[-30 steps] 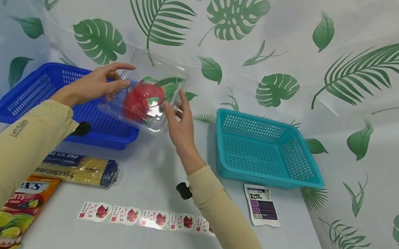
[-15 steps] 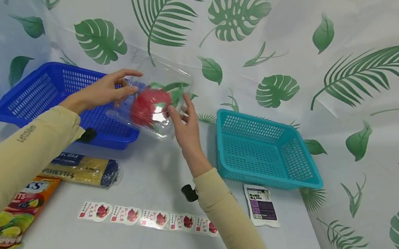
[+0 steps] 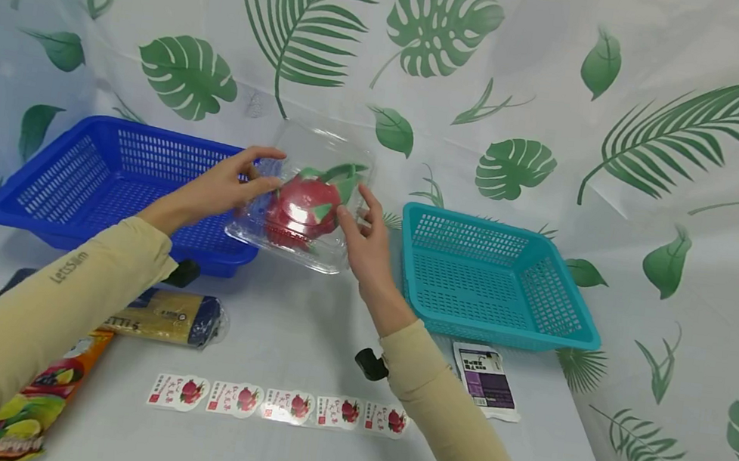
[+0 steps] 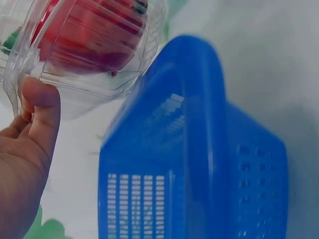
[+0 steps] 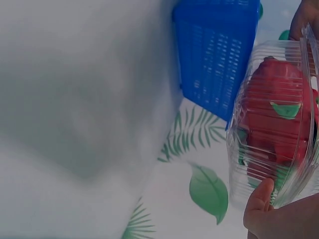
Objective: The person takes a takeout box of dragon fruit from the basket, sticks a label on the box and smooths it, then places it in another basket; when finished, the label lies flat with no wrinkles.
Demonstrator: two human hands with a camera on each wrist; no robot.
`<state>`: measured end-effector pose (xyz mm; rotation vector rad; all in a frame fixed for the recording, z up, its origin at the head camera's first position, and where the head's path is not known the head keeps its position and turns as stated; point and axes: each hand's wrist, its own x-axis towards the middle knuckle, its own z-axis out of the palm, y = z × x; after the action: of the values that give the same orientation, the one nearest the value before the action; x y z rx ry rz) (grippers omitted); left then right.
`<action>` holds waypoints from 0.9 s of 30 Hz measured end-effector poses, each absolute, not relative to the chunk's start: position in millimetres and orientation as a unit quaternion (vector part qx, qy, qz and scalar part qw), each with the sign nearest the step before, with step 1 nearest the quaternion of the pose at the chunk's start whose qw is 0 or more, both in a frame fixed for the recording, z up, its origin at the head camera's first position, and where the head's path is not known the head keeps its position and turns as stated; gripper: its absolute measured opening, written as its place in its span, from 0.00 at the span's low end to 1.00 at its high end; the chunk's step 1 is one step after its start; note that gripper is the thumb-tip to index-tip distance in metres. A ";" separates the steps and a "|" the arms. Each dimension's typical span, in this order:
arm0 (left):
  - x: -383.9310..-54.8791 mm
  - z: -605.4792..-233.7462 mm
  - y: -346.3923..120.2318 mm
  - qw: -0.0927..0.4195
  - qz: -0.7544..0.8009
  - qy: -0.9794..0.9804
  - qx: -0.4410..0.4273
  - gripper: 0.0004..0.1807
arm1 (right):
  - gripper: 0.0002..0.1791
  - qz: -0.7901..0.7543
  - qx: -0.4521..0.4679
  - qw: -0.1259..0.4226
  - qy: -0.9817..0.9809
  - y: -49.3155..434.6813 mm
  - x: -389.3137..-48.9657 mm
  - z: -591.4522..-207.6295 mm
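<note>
A clear plastic clamshell box (image 3: 321,261), its lid closed, is held tilted in the air in the head view. Inside it lies a red dragon fruit (image 3: 293,210) with green leafy tips. My left hand (image 3: 220,185) pinches the box's left edge, and in the left wrist view its thumb (image 4: 41,94) presses the rim. On the opposite side my right hand (image 3: 370,250) grips the box between thumb and fingers; the right wrist view shows the thumb (image 5: 261,196) against the ribbed wall. Some fingers of both hands are hidden behind the box.
Behind the left arm stands a blue basket (image 3: 98,177); a teal basket (image 3: 474,277) stands at the right. A purple-and-white packet (image 3: 489,385), a spaghetti pack (image 3: 171,314), an orange candy bag (image 3: 23,412) and a row of several dragon-fruit stickers (image 3: 234,399) lie on the table.
Both hands have carried the box with the dragon fruit to the right and slightly down, away from the blue basket. The grip of both hands looks the same.
</note>
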<state>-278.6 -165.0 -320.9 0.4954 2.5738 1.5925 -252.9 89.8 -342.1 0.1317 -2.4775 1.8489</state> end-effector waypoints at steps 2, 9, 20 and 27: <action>-277.5 -322.8 -160.5 0.041 0.522 0.836 0.163 0.31 | 0.32 0.598 0.040 0.021 -0.800 94.5 -252.1 -342.6; -273.6 -332.6 -145.4 0.055 0.516 0.837 0.171 0.31 | 0.31 0.581 0.036 0.008 -0.813 112.5 -247.6 -347.5; -262.3 -345.9 -122.5 0.112 0.492 0.846 0.171 0.33 | 0.29 0.574 0.019 -0.026 -0.818 132.7 -242.2 -363.7; -255.3 -352.6 -111.6 0.149 0.459 0.860 0.167 0.36 | 0.29 0.552 -0.003 -0.036 -0.833 137.6 -240.7 -374.5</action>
<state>-255.3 -111.6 -352.6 0.4815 2.4729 1.3185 -240.7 137.6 -374.5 -0.0099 -2.6777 1.7752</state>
